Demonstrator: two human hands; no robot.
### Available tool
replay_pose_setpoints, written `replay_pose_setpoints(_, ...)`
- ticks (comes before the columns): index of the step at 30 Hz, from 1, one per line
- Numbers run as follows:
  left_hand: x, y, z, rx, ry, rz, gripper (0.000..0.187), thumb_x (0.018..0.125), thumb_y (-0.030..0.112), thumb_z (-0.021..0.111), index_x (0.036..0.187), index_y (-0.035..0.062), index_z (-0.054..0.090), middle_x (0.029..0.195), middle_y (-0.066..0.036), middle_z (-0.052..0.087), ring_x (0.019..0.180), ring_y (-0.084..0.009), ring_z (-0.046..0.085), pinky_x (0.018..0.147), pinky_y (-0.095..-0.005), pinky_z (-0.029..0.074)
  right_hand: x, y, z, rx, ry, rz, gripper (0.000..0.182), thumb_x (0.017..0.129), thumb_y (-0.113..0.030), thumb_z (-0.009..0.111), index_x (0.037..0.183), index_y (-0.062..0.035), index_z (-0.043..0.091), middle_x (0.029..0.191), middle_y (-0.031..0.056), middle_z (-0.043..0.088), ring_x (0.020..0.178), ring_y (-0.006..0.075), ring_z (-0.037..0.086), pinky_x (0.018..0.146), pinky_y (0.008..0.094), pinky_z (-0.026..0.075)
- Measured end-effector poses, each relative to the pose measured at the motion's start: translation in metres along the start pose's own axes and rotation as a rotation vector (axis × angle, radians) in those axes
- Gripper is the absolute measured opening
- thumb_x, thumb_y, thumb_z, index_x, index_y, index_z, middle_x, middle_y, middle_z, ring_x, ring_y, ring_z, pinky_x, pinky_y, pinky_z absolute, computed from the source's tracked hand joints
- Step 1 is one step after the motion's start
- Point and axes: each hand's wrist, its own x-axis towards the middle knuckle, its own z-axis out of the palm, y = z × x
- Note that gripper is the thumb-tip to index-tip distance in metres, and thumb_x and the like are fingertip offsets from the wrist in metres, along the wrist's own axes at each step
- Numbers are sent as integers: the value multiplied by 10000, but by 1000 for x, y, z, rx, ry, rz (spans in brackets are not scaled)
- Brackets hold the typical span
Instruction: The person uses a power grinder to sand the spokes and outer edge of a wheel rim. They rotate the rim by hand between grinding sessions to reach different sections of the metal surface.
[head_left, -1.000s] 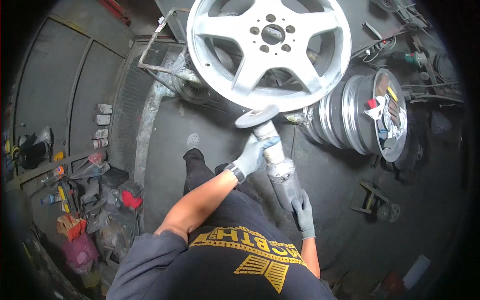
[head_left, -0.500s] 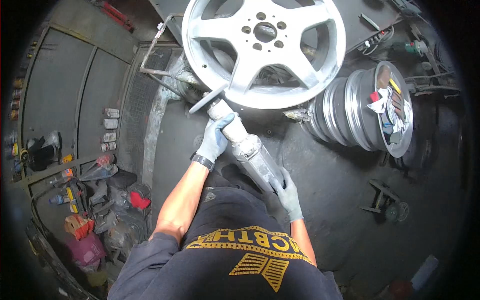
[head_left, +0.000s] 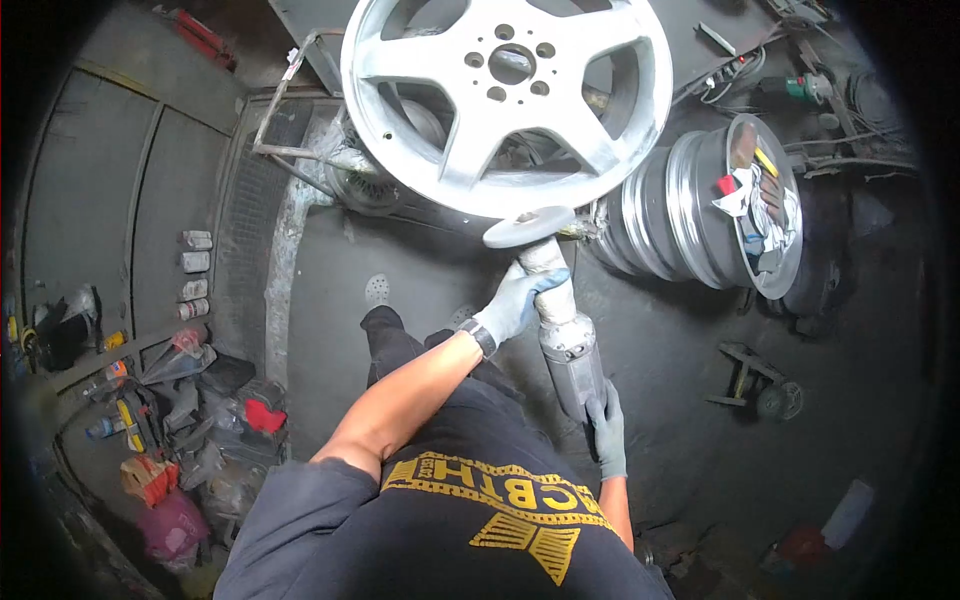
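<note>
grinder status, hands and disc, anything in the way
Left hand grips the angle grinder neck, right hand its tail. Disc at the alloy wheel lower rim. Nothing between them.

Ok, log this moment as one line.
left hand: grips grinder neck | right hand: holds rear | disc: at alloy wheel lower rim

1 alloy wheel [head_left: 505, 105], 1 grinder [head_left: 558, 320], 2 gloved hands, approx. 3 stacked rims [head_left: 690, 215].
</note>
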Motion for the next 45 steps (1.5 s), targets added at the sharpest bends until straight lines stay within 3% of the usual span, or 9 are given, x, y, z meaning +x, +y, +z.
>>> replay_pose_setpoints(14,-46,102,-73,34,68,122,380,945,29,722,1301,30,587,1146,-126,705,1094,-266,693,1014,-425,566,14,-31,100,-148,-133,-42,774,981,-319,714,1562,74,387,1540,250,512,1437,304,479,1199,390,360)
replay_pose_setpoints(21,-45,159,-90,103,100,247,300,973,94,697,1248,-2,623,1122,-138,715,1041,-276,716,949,-435,603,25,-77,142,-14,-138,-93,705,968,-344,741,1521,11,486,1435,249,621,1351,314,593,1126,397,450)
replay_pose_setpoints(29,-37,107,-58,108,150,165,262,964,73,705,1205,49,604,1056,-111,704,970,-256,718,901,-417,608,-12,-71,98,-73,-36,-8,640,984,-319,716,1500,5,518,1362,244,670,1289,301,642,1091,393,480)
replay_pose_setpoints(32,-19,69,-40,149,90,117,352,922,44,750,1244,82,614,1070,-49,696,970,-176,695,889,-349,582,-39,-69,76,-66,-6,37,610,1011,-299,687,1504,16,513,1382,218,663,1254,288,651,1080,390,485)
replay_pose_setpoints(34,-19,55,-8,278,105,120,371,893,111,811,1209,83,619,1054,-33,690,953,-155,682,862,-341,568,-54,-77,69,151,59,191,574,1041,-286,653,1508,18,513,1391,179,654,1177,252,665,978,368,539)
replay_pose_setpoints(35,-15,52,2,323,92,98,383,883,132,825,1201,79,618,1051,-35,689,950,-155,681,852,-339,569,-62,-86,68,257,65,233,561,1071,-293,612,1511,37,502,1385,155,644,1108,205,665,827,326,570)
replay_pose_setpoints(38,-10,44,22,415,84,93,393,889,217,838,1176,60,621,1014,-45,674,890,-151,670,790,-334,573,-72,-64,69,133,128,133,572,1084,-318,589,1501,64,502,1355,160,652,1103,192,656,815,315,561)
replay_pose_setpoints(39,-9,42,22,436,106,97,393,892,221,835,1177,56,620,1016,-48,675,887,-153,672,787,-334,574,-81,-101,76,264,123,245,585,1094,-344,566,1483,89,510,1372,181,646,1171,216,638,946,335,531)
replay_pose_setpoints(45,-25,72,-1,453,190,83,402,897,219,830,1188,42,617,1025,-58,682,898,-158,678,787,-334,576,-92,-89,112,220,88,188,594,1098,-379,545,1469,86,531,1419,219,632,1304,259,588,1097,363,445)
